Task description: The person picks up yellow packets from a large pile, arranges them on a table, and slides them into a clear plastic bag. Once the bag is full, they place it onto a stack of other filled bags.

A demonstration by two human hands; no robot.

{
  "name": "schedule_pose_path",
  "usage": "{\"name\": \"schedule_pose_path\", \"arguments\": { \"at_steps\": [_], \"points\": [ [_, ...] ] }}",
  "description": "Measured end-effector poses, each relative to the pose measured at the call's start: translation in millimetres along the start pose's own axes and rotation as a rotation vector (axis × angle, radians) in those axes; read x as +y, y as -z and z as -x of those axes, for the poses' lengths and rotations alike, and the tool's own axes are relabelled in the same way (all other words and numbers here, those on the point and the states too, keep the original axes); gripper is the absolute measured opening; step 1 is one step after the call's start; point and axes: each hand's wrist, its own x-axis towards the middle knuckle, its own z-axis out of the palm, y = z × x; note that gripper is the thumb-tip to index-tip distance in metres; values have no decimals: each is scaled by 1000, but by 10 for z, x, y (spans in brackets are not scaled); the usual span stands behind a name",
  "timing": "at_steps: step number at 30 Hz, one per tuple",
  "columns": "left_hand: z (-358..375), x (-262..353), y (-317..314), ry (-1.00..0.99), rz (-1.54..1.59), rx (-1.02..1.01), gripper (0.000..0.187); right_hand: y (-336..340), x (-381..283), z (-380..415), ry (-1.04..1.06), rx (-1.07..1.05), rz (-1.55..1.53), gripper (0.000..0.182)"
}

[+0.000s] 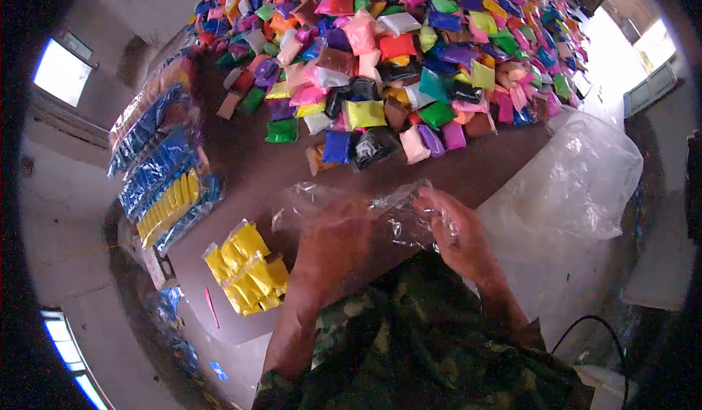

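A clear plastic bag [398, 204] stretches between my two hands above the brown table. My right hand [457, 231] has its fingers closed on the bag's right end, where the film is crumpled. At the left end, my left hand [338, 227] overlaps the film; motion blurs its fingers, and I cannot tell how they are set. Several yellow packets [248, 269] lie grouped on the table to the left of my left wrist. Beyond the bag, a blue packet [337, 147] and a black packet [375, 147] lie at the near edge of a pile.
A large pile of small coloured packets [439, 66] covers the far table [241, 161]. Filled clear bags of blue and yellow packets [168, 201] line the left edge. A pink-red stick-like tool [212, 307] lies front left. Large clear plastic sheeting [578, 183] drapes on the right.
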Motion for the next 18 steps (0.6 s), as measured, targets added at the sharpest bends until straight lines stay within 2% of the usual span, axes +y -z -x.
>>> {"name": "schedule_pose_path", "arguments": {
  "at_steps": [4, 8, 10, 12, 14, 16, 18],
  "points": [
    [-60, -34, 122, 124, -108, -26, 28, 12, 56, 38, -15, 67, -56, 38],
    [-15, -169, 70, 126, -192, -8, 34, 71, -16, 28, -24, 20, 82, 36],
    [-25, -200, 46, 142, -232, -31, 32, 46, -35, 37, -5, 31, 79, 35],
    [-24, -215, 16, 209, -314, -105, 26, 57, -162, 21, -94, -3, 22, 40],
    [54, -305, 91, 37, -24, -159, 31, 29, -145, 32, -105, 2, 4, 42],
    [52, -253, 31, -39, 39, -200, 33, -62, 28, 80, -38, 48, 26, 41],
    [-29, 11, -201, -23, -61, -207, 32, -83, 8, 97, -112, 46, -15, 43]
  ]
}}
